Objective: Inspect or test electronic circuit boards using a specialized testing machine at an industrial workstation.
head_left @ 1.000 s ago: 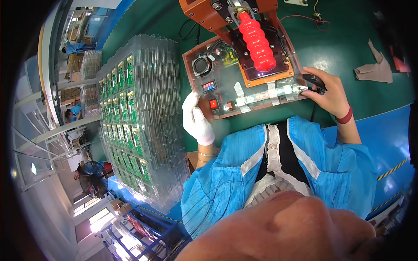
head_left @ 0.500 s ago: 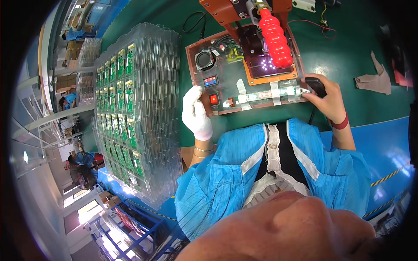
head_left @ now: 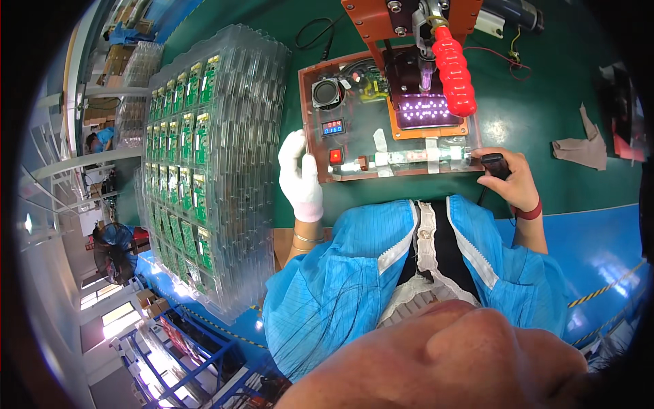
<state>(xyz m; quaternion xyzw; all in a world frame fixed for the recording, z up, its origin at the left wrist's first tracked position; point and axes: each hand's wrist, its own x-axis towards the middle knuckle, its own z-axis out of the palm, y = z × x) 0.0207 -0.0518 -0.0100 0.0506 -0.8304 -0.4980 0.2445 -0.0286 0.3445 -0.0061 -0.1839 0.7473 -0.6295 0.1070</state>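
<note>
One box with a clear top (head_left: 364,126) sits on the green table (head_left: 545,95). It carries one round speaker (head_left: 327,93), one small display (head_left: 334,127) and one red switch (head_left: 335,157); one ribbed red handle (head_left: 455,75) rises above it, beside a single dark panel (head_left: 430,112) dotted with lights. One stack of clear trays (head_left: 253,136) stands to the left, with rows of green boards (head_left: 186,140), too many to count surely. One beige cloth (head_left: 582,145) lies at the right.

The box lies between two hands. Its left edge is beside the fingers of the gloved left hand (head_left: 301,180); its near right corner is at the fingertips of the bare right hand (head_left: 514,178).

The left fingers are loosely extended and hold nothing, the thumb apart from them; whether they touch the box is unclear. The right fingers and thumb are closed around one small black piece (head_left: 496,165), gripping it just beside the corner.
</note>
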